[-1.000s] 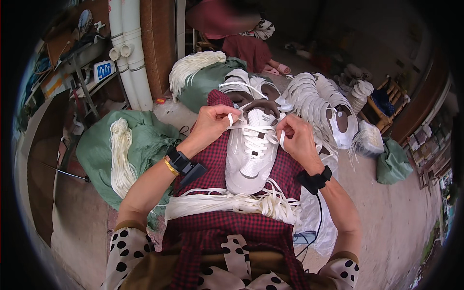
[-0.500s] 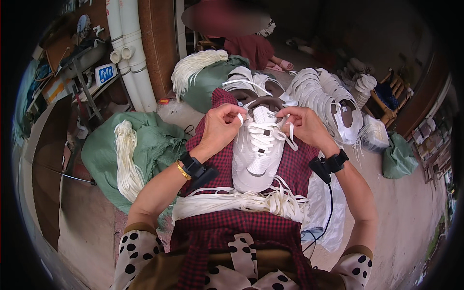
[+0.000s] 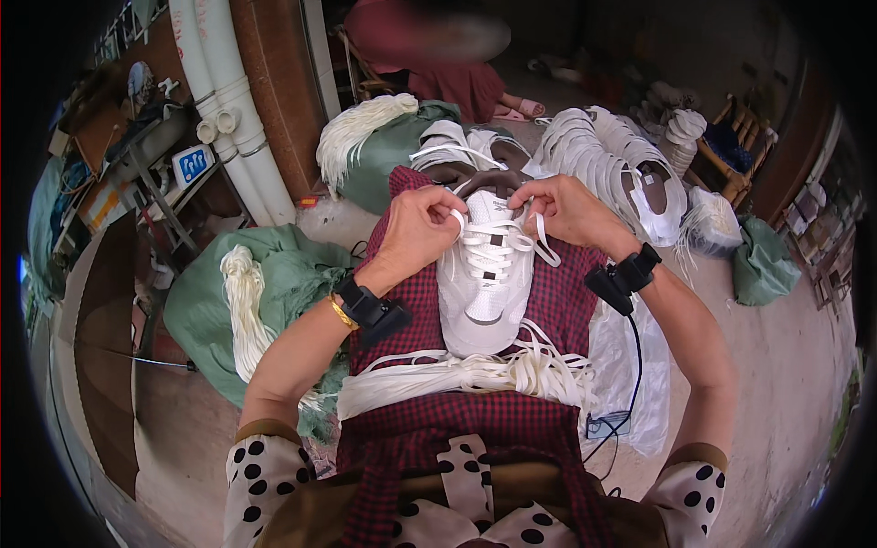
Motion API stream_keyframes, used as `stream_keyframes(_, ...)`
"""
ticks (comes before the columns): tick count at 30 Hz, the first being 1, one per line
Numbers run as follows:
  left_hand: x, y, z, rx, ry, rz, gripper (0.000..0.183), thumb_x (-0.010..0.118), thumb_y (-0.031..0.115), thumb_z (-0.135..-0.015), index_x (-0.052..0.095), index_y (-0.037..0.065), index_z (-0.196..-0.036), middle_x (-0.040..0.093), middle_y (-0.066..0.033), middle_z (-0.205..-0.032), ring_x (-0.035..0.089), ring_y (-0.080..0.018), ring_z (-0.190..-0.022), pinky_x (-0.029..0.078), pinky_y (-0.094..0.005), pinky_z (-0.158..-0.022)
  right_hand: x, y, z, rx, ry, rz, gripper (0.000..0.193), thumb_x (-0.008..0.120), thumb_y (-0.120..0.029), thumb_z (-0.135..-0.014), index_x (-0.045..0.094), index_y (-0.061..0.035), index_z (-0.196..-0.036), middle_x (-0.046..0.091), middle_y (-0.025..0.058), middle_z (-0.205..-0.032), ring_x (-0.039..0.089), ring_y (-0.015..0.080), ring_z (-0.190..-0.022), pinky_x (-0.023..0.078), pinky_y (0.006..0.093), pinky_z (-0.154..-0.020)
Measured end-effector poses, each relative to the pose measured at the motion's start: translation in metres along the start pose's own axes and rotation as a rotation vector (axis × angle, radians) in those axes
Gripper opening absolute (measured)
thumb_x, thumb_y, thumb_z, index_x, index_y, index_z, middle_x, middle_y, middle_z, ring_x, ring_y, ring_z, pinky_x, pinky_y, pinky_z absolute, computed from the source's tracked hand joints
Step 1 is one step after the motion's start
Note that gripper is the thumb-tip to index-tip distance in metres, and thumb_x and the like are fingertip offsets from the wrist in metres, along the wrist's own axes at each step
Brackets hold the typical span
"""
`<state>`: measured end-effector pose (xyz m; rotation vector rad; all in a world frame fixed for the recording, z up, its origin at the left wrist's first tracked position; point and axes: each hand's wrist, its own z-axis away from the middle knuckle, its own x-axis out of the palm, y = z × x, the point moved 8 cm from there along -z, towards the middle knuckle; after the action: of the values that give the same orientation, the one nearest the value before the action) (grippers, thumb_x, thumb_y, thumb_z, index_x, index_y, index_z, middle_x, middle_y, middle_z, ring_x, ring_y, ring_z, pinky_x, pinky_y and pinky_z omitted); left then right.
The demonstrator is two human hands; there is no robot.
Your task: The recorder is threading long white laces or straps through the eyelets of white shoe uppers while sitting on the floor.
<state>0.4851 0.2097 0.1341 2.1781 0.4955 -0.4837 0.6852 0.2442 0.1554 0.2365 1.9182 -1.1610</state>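
A white shoe upper (image 3: 477, 306) lies on my lap over a red-and-black checked apron (image 3: 402, 315), toe toward me. A flat white shoelace (image 3: 491, 256) crosses its front in several rows. At the upper's left edge my left hand (image 3: 413, 228) is closed in a pinch on the shoelace. My right hand (image 3: 577, 216) is closed too, its thumb and forefinger pinched at the right eyelet edge near the brown collar lining; the fingers partly hide what they grip. A loop of lace hangs beneath the right hand. Across my lap, below the toe, lies a bundle of white laces (image 3: 457, 374).
Green sacks (image 3: 206, 306) with white lace bundles stand at the left and behind the shoe. Rows of white uppers (image 3: 585, 146) lie at the far right, near a bamboo chair (image 3: 731, 155). Another person sits at the back. A black cable (image 3: 639, 365) hangs from my right wrist device.
The right hand has shifted slightly left and up along the shoe's edge. My left hand stays at the lace on the left. The whole view has tilted a little.
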Motion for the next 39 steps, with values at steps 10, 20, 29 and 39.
stream_keyframes(10, -0.002, 0.022, -0.031, 0.338, -0.547, -0.182, 0.025, 0.065, -0.001, -0.08, 0.068, -0.003, -0.105, 0.065, -0.0142, -0.087, 0.065, -0.0255, -0.078, 0.053, -0.036, -0.073, -0.002, -0.032, -0.013, -0.157, -0.164, 0.448, 0.025, 0.073, 0.001, -0.069, 0.071, -0.0001, -0.094, 0.065, 0.0104, -0.068, 0.064, 0.022, -0.063, 0.05, 0.0347, -0.061)
stream_keyframes(20, 0.0, 0.018, -0.042, 0.355, -0.643, -0.149, 0.02, 0.074, 0.007, -0.075, 0.066, -0.003, -0.091, 0.062, -0.0117, -0.083, 0.062, -0.0269, -0.077, 0.049, -0.0386, -0.071, 0.015, -0.058, -0.039, -0.177, -0.071, 0.032, 0.016, 0.072, -0.004, -0.081, 0.062, 0.0007, -0.092, 0.07, 0.0111, -0.082, 0.068, 0.0173, -0.074, 0.054, 0.0318, -0.069)
stream_keyframes(29, -0.008, 0.009, -0.034, 0.329, -0.471, -0.039, 0.019, 0.063, 0.011, -0.092, 0.073, 0.001, -0.105, 0.065, -0.0118, -0.086, 0.06, -0.0228, -0.075, 0.049, -0.036, -0.071, 0.02, -0.063, -0.038, -0.447, 0.139, 0.373, 0.011, 0.065, 0.002, -0.072, 0.055, -0.0019, -0.075, 0.062, 0.0181, -0.072, 0.063, 0.0393, -0.075, 0.048, 0.0469, -0.066)
stream_keyframes(39, -0.033, 0.019, -0.018, 0.222, -0.277, 0.132, 0.025, 0.067, 0.007, -0.084, 0.072, 0.002, -0.108, 0.065, -0.0076, -0.105, 0.064, -0.0168, -0.089, 0.052, -0.0302, -0.076, -0.04, -0.007, 0.022, -0.07, -0.013, 0.19, 0.038, 0.075, -0.018, -0.085, 0.065, -0.0102, -0.121, 0.065, 0.0066, -0.092, 0.06, 0.0191, -0.074, 0.05, 0.0334, -0.071)
